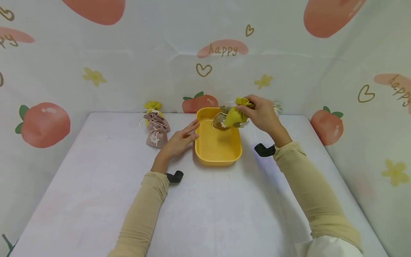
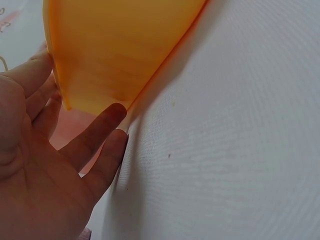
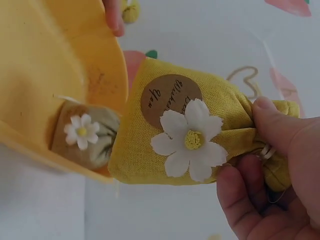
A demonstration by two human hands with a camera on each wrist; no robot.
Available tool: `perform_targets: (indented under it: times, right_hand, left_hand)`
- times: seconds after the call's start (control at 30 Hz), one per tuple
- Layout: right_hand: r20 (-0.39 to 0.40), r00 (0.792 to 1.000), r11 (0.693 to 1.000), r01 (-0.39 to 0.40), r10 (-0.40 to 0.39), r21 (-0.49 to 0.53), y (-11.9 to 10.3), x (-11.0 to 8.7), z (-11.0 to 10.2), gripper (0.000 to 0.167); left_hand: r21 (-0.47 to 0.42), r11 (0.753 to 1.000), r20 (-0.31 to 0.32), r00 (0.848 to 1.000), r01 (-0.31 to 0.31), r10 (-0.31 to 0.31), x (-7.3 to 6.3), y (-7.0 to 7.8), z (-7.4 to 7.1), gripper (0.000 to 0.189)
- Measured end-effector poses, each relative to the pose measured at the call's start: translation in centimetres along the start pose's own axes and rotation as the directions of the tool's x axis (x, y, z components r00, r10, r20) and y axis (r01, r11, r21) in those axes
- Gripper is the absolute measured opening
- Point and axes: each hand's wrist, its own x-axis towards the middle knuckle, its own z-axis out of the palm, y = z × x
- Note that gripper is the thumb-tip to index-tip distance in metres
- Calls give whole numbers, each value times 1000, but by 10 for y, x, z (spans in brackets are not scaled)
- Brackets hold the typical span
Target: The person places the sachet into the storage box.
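My right hand (image 1: 257, 110) (image 3: 260, 165) grips the tied neck of a yellow drawstring pouch (image 1: 236, 116) (image 3: 175, 130) with a white flower and a round brown label, holding it over the far right corner of a yellow plastic tray (image 1: 217, 159) (image 3: 45, 60). A brown pouch (image 1: 221, 120) (image 3: 85, 135) with a small daisy lies inside the tray's far end. My left hand (image 1: 183, 137) (image 2: 65, 145) rests with straight fingers against the tray's (image 2: 120, 45) left outer wall.
A pink pouch (image 1: 156, 131) lies left of the tray with another yellow pouch (image 1: 153, 106) behind it, near the back wall. A pale pouch (image 1: 277, 106) peeks out behind my right hand. The white table (image 1: 205, 207) is bounded by peach-print walls.
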Motion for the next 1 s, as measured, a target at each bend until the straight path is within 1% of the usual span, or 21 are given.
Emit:
perform_targets:
  times: [0.23,0.43,0.5,0.57,0.67,0.73,0.8,0.93,1.0]
  right_hand:
    - [98,995,1000,15,-12,-26,-1,6,24,32]
    - [189,981,999,-27,34,-43,4,8,37,34]
    - [207,977,998,-36,45,-51,6,8,40,36]
    - [222,974,998,-30,41,-50,7,10,44,35]
    - [241,970,998,-23,36,-56,9,12,48,30]
    - [259,965,997,-21,42,-80,10,13,51,27]
    - [282,957,992,-32,65,-119,11,14,54,27]
    - [329,937,980,-56,118,-193,14,18,58,30]
    - [345,929,974,-56,131,-217,15,20,59,32]
  left_hand:
    - [15,1000,6,1000,7,-7,1,1,-2,59]
    - [26,1000,22,1000,10,-10,3,1,0,58]
    - [27,1000,23,1000,5,-6,3,2,0,58]
    - [28,1000,20,1000,3,-4,3,3,0,59]
    - [26,1000,16,1000,4,-4,3,3,-1,60]
    - [25,1000,15,1000,7,-7,3,2,-1,60]
    - [21,1000,15,1000,7,-8,3,1,-1,59]
    - [20,1000,9,1000,17,-17,2,0,-1,59]
    - [18,1000,3,1000,19,-20,1,0,-1,59]
